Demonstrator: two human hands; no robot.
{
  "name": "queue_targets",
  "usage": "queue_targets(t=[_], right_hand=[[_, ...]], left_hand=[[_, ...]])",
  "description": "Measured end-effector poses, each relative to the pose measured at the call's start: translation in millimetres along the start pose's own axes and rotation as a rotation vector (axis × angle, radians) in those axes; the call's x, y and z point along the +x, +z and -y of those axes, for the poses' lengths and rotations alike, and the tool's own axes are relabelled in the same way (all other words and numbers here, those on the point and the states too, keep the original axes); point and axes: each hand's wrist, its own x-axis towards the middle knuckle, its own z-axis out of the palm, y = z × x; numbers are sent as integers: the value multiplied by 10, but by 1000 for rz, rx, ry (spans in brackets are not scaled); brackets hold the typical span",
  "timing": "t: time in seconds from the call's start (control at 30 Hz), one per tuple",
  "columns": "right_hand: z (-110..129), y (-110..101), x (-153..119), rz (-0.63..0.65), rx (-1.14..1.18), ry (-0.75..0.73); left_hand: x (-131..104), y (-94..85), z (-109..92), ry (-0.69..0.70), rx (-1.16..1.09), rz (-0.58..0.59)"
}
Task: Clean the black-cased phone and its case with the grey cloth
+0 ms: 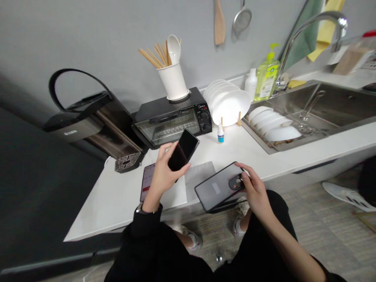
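Note:
My left hand (pixel 164 174) is closed around a bare black phone (pixel 184 149), tilted above the counter with its dark face up. In my right hand (pixel 254 188) is a phone case (pixel 216 190) with a frosted grey back, black rim and a dark camera cutout. The fingers pinch it at its upper right corner, over the counter's front edge. Behind my left wrist, another phone (pixel 146 182) lies on the counter with its screen lit, partly hidden. A grey sheet or cloth (pixel 202 172) lies flat between my hands. A small white and blue bottle (pixel 220 135) stands upright farther back.
A toaster oven (pixel 173 117) carries a white utensil holder (pixel 174 82). To the left stands a black drinks machine (pixel 96 117). White plates (pixel 227 102) stand in a rack; bowls (pixel 273 123) sit by the steel sink (pixel 337 113). Another person's shoe (pixel 346 194) shows at right.

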Motion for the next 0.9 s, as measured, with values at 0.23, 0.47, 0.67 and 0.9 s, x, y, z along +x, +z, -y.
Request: queue_targets(t=[0.23,0.47,0.67,0.9], right_hand=[[-100,-141,18,41,44,47],[4,-49,90,131,34,72],[61,221,246,156,-36,17],[1,608,267,321,-167,-114]], left_hand=[[492,609,747,11,83,405],[552,763,877,20,47,443],[-216,396,109,71,-1,470],[-1273,134,-73,-101,268,170]])
